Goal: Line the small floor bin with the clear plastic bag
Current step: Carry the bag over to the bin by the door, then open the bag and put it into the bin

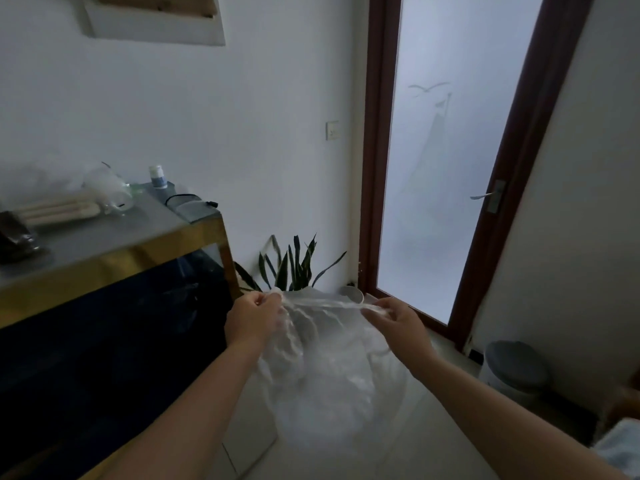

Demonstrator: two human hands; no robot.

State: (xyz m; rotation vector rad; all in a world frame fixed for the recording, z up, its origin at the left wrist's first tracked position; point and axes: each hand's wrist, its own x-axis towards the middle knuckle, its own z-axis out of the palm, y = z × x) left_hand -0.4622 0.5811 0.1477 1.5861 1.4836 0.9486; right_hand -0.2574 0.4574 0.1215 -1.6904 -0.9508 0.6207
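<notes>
The clear plastic bag [322, 362] blurs below; it hides the plant pot [351, 294] behind.

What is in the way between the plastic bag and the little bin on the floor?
Nothing on the floor blocks it. The clear bag hangs from the left hand and right hand, and bare floor lies between it and the bin. But the bin's grey lid is shut.

Lighting: dim, cool grey-blue. Source: daylight through frosted glass door [446, 150], brightest area, mildly washed out. Shadows: deep beneath tabletop [104, 233]. Focus: soft overall; left-edge items blurred. Distortion: wide-angle bowing of door frame at edges.
</notes>
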